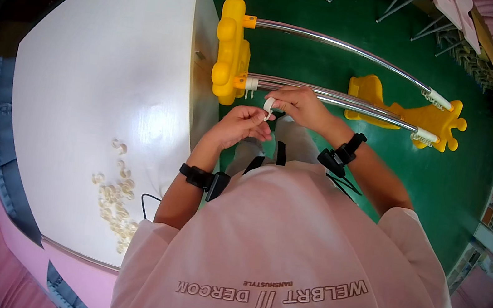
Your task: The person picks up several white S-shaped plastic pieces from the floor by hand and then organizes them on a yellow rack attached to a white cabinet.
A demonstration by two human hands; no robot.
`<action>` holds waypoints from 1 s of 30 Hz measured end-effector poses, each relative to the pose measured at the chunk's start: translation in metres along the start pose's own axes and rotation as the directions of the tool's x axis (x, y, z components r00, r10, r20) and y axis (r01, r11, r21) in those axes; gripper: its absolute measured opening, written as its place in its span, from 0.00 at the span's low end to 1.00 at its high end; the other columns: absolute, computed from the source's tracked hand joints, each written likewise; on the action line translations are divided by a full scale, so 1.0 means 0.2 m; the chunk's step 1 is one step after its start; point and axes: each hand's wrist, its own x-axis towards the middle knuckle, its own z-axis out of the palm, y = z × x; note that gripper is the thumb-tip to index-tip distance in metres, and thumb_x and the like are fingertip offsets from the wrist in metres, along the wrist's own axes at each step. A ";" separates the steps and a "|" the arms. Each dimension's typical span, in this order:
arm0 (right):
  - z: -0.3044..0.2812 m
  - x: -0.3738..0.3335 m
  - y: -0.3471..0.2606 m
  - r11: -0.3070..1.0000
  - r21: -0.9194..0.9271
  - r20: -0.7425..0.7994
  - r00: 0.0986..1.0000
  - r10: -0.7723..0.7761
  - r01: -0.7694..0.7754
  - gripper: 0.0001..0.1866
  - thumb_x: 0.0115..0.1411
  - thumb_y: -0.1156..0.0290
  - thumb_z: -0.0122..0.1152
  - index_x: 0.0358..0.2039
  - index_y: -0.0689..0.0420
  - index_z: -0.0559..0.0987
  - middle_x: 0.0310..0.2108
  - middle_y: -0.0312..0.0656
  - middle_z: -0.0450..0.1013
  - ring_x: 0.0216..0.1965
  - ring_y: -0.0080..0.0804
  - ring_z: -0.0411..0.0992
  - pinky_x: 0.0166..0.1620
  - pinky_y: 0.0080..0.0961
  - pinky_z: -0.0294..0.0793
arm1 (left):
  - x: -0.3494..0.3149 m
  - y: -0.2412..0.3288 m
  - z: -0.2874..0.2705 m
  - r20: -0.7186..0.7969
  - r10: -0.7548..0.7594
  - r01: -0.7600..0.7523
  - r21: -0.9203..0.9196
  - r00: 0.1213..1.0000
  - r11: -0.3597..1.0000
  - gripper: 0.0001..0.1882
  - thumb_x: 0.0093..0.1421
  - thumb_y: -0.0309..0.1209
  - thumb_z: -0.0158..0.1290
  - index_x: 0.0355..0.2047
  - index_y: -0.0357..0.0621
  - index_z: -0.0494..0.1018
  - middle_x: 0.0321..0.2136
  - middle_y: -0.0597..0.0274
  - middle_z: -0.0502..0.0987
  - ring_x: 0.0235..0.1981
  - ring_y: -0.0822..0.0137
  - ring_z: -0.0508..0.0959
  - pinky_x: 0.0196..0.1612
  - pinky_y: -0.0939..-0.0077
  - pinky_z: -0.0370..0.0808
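Observation:
Between my two hands is a small white plastic ring (269,103), open on one side like a clip. My right hand (297,104) pinches its upper part between thumb and fingers. The thumb and fingertips of my left hand (241,126) close on its lower end. Just beyond the hands run the shiny metal rails (330,96) of a rack with a yellow plastic end piece (228,50). A few white rings (252,84) hang on the near rail beside that end piece. Fingers partly hide the ring I hold.
A white table (100,70) stands at my left, with a loose pile of cream-white rings (117,199) on it. The rack's other yellow end (443,123) is at the right, with more white rings (425,136) on the rails. Folding chairs (399,8) stand on the green floor (305,5) farther off.

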 end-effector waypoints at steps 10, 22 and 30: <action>0.05 -0.03 0.01 0.978 -0.174 0.086 0.987 0.135 -0.118 0.19 0.56 0.61 0.63 0.46 0.58 0.78 0.38 0.48 0.77 0.37 0.45 0.76 0.40 0.32 0.76 | 0.10 -0.11 0.03 -0.224 0.047 -0.070 -0.097 0.974 0.993 0.13 0.66 0.29 0.47 0.47 0.33 0.68 0.36 0.56 0.77 0.37 0.62 0.80 0.41 0.72 0.79; 0.14 0.10 0.17 0.906 -0.423 -0.142 0.986 -0.087 0.019 0.19 0.54 0.67 0.65 0.45 0.61 0.78 0.41 0.48 0.77 0.43 0.46 0.75 0.49 0.34 0.74 | 0.30 -0.21 -0.01 -0.464 0.024 -0.311 -0.552 0.886 0.774 0.08 0.63 0.29 0.50 0.39 0.36 0.71 0.36 0.58 0.76 0.40 0.65 0.77 0.47 0.70 0.76; 0.23 0.09 0.24 0.930 -0.367 -0.203 0.975 -0.087 0.007 0.19 0.54 0.66 0.65 0.45 0.60 0.78 0.41 0.48 0.77 0.43 0.45 0.76 0.46 0.32 0.76 | 0.35 -0.30 -0.01 -0.500 0.085 -0.425 -0.620 0.862 0.659 0.06 0.66 0.28 0.48 0.40 0.39 0.70 0.34 0.62 0.75 0.36 0.70 0.76 0.45 0.76 0.75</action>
